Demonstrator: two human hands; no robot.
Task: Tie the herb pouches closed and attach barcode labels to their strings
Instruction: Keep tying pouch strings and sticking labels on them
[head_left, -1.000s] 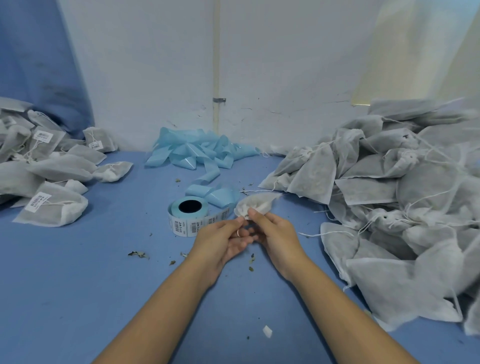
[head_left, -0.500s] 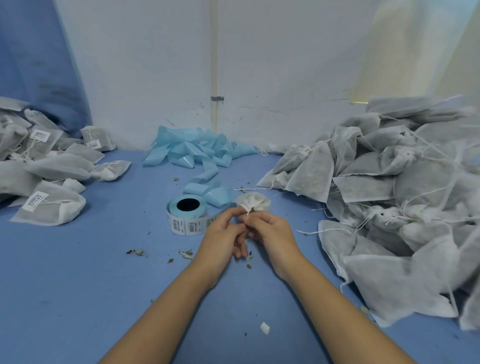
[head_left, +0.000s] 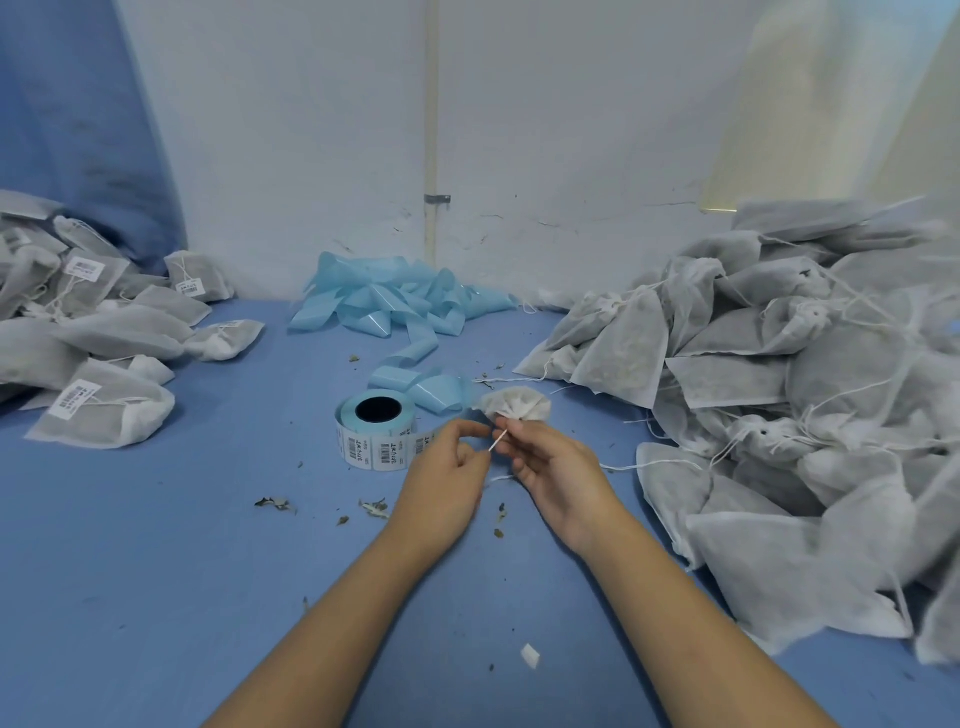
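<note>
Blue table (head_left: 156, 571) — both hands pinch gathered pouch (head_left: 514, 404).

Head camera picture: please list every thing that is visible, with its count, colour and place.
pouch in hands: one, white, gathered mouth fanned out above the fingertips, centre.
string: one short taut piece, white, between the two hands.
label roll: one, pale blue core with white barcode labels, on the table left of the hands.
backing tape: one tangled heap, light blue, by the wall behind the roll.
labelled pouches: a heap, count unclear, grey-white, far left.
unlabelled pouches: a big heap, count unclear, grey-white, right.
herb crumbs: many, dark, scattered on the table.
paper scrap: one, white, near edge.
table: one, blue.
left hand: pinches the string.
right hand: pinches the pouch neck.
</note>
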